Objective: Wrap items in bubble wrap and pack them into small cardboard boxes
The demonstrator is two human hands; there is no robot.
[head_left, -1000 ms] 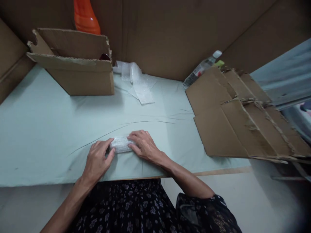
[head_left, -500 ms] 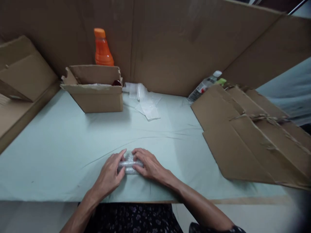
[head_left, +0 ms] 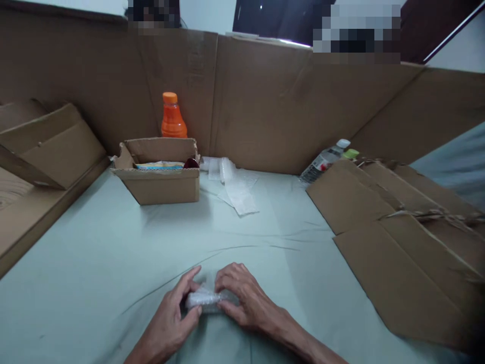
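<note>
A small bundle wrapped in bubble wrap (head_left: 204, 299) lies on the pale green cloth of the table (head_left: 113, 263) near the front edge. My left hand (head_left: 172, 316) pinches its left end between thumb and fingers. From the right, my right hand (head_left: 246, 298) curls its fingers over the bundle and presses the wrap down. What is inside the wrap is hidden.
An open cardboard box (head_left: 159, 174) with items inside stands at the back left, an orange bottle (head_left: 172, 117) behind it. Loose bubble wrap (head_left: 235, 187) lies beside the box. Flattened cardboard (head_left: 401, 237) covers the right side, a clear bottle (head_left: 324, 162) behind it. Cardboard walls surround the table.
The camera has tilted up, so more of the back wall shows. My hands have closed in on the bundle, which looks shorter and more tightly wrapped than a second ago.
</note>
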